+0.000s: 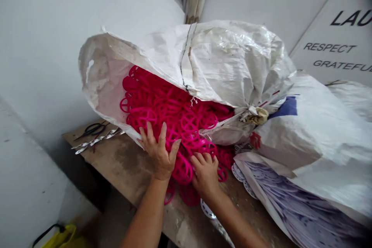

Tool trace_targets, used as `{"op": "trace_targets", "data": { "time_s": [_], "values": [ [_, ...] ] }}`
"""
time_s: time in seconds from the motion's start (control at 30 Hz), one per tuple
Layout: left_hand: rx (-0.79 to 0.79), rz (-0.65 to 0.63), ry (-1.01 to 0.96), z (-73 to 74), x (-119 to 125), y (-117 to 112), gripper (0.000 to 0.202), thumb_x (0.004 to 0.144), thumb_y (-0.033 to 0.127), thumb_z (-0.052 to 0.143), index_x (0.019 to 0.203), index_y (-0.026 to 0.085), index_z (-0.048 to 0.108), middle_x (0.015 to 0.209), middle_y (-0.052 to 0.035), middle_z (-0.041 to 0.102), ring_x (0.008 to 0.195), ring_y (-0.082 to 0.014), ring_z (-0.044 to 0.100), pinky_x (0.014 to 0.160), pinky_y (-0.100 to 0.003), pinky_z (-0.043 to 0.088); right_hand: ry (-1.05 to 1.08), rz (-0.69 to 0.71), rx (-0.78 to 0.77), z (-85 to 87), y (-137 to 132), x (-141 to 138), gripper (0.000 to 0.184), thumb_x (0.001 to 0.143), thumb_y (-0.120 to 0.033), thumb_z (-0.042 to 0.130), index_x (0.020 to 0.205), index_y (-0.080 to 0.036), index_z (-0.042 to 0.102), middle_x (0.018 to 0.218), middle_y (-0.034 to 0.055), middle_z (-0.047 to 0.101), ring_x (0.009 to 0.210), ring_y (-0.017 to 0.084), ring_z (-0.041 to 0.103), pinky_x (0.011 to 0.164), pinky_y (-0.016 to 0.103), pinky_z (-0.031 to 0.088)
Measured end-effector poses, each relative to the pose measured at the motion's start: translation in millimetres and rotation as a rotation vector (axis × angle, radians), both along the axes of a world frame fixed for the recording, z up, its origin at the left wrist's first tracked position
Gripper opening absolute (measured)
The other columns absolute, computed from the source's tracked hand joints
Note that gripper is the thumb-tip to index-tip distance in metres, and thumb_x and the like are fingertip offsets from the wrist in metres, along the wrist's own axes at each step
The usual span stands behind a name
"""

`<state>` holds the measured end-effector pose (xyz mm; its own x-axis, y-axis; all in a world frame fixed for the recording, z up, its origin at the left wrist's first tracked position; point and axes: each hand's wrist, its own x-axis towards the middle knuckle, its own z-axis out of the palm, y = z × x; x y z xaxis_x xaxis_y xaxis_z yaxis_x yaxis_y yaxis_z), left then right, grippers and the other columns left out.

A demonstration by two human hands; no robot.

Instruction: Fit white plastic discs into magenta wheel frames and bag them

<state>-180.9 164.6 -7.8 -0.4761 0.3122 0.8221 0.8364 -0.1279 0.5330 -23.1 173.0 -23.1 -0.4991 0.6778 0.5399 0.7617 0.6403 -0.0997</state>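
Observation:
A large white woven sack [209,58] lies on its side on a worn wooden table [122,162], its mouth open toward me. Many pink plastic ring-shaped parts [168,108] fill it and spill onto the table. My left hand [158,151] lies flat on the pink parts at the sack's mouth, fingers spread. My right hand [205,172] rests just to its right, fingers curled over the pink parts at the edge of the pile; what it grips is partly hidden.
A second white sack [314,151] at the right holds white round plastic parts [290,205]. Black scissors [91,130] and a twisted metal strip [97,139] lie at the table's far left corner. A yellow bag [59,238] sits on the floor. Walls close in behind.

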Motion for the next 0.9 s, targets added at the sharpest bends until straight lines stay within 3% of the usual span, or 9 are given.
{"op": "trace_targets", "data": {
  "time_s": [0.1, 0.17, 0.27, 0.33, 0.47, 0.57, 0.63, 0.77, 0.9],
  "values": [
    [-0.035, 0.014, 0.021, -2.2, 4, 0, 0.060, 0.076, 0.045, 0.065, 0.130, 0.023, 0.052, 0.151, -0.0139, 0.026, 0.140, -0.0394, 0.009, 0.108, -0.062, 0.007, -0.030, -0.055, -0.269, 13.5, 4, 12, 0.014, 0.082, -0.032, 0.057, 0.093, -0.023, 0.060, 0.089, 0.0026, 0.066, 0.089, 0.023, 0.053, 0.082, 0.041, 0.034],
    [-0.062, 0.035, 0.027, -3.8, 5, 1, 0.054, 0.077, 0.044, 0.065, 0.126, 0.024, 0.055, 0.149, -0.0138, 0.029, 0.139, -0.0396, 0.011, 0.107, -0.063, 0.006, -0.051, -0.086, -0.335, 28.3, 9, 19, 0.019, 0.081, -0.029, 0.058, 0.098, -0.021, 0.058, 0.090, 0.0034, 0.067, 0.087, 0.022, 0.055, 0.075, 0.035, 0.037],
    [-0.082, 0.041, 0.016, -7.0, 6, 4, 0.048, 0.079, 0.042, 0.063, 0.123, 0.025, 0.058, 0.145, -0.0132, 0.037, 0.138, -0.0389, 0.015, 0.107, -0.063, 0.006, -0.109, -0.166, -0.194, 47.2, 11, 28, 0.022, 0.082, -0.020, 0.055, 0.103, -0.024, 0.060, 0.110, 0.0049, 0.065, 0.092, 0.023, 0.054, 0.070, 0.033, 0.038],
    [-0.095, 0.040, 0.002, -9.7, 6, 5, 0.047, 0.080, 0.042, 0.061, 0.123, 0.026, 0.058, 0.141, -0.0128, 0.041, 0.138, -0.0388, 0.017, 0.107, -0.063, 0.006, -0.145, -0.214, -0.064, 49.4, 4, 31, 0.023, 0.084, -0.020, 0.053, 0.103, -0.028, 0.063, 0.125, 0.0034, 0.059, 0.098, 0.026, 0.052, 0.071, 0.036, 0.037],
    [-0.124, 0.055, 0.001, -14.3, 6, 8, 0.046, 0.080, 0.042, 0.061, 0.123, 0.025, 0.059, 0.135, -0.0133, 0.046, 0.136, -0.0398, 0.019, 0.107, -0.064, 0.006, -0.051, -0.188, 0.057, 22.6, -38, 25, 0.032, 0.085, -0.034, 0.053, 0.117, -0.031, 0.059, 0.141, 0.0051, 0.044, 0.116, 0.034, 0.042, 0.083, 0.046, 0.037],
    [-0.136, 0.071, 0.025, -14.6, 6, 7, 0.043, 0.081, 0.040, 0.060, 0.121, 0.025, 0.060, 0.132, -0.0129, 0.049, 0.136, -0.0393, 0.021, 0.107, -0.064, 0.007, -0.008, 0.066, 0.056, -9.3, -77, 13, 0.043, 0.082, -0.042, 0.056, 0.125, -0.035, 0.053, 0.146, 0.0045, 0.037, 0.126, 0.033, 0.035, 0.096, 0.050, 0.030],
    [-0.145, 0.070, 0.048, -13.2, 6, 4, 0.039, 0.083, 0.038, 0.059, 0.119, 0.024, 0.061, 0.129, -0.0122, 0.051, 0.136, -0.0384, 0.022, 0.107, -0.063, 0.006, -0.044, 0.193, 0.054, -27.8, -92, 5, 0.046, 0.079, -0.046, 0.060, 0.124, -0.038, 0.053, 0.144, 0.0021, 0.039, 0.124, 0.031, 0.037, 0.101, 0.051, 0.024],
    [-0.148, 0.016, 0.094, -10.2, 10, -4, 0.035, 0.083, 0.035, 0.059, 0.114, 0.022, 0.064, 0.121, -0.0116, 0.058, 0.136, -0.0369, 0.023, 0.108, -0.063, 0.003, -0.050, 0.132, 0.070, -49.9, -78, 2, 0.042, 0.078, -0.045, 0.065, 0.118, -0.035, 0.059, 0.138, 0.0037, 0.047, 0.119, 0.030, 0.040, 0.100, 0.049, 0.022],
    [-0.097, -0.042, 0.172, -10.4, 16, -5, 0.030, 0.081, 0.034, 0.063, 0.108, 0.022, 0.067, 0.111, -0.0104, 0.064, 0.134, -0.0363, 0.030, 0.109, -0.062, 0.007, -0.032, 0.026, 0.134, -47.6, -38, 19, 0.026, 0.082, -0.036, 0.062, 0.108, -0.037, 0.064, 0.131, 0.0011, 0.054, 0.114, 0.030, 0.043, 0.088, 0.043, 0.029]
  ]
}}
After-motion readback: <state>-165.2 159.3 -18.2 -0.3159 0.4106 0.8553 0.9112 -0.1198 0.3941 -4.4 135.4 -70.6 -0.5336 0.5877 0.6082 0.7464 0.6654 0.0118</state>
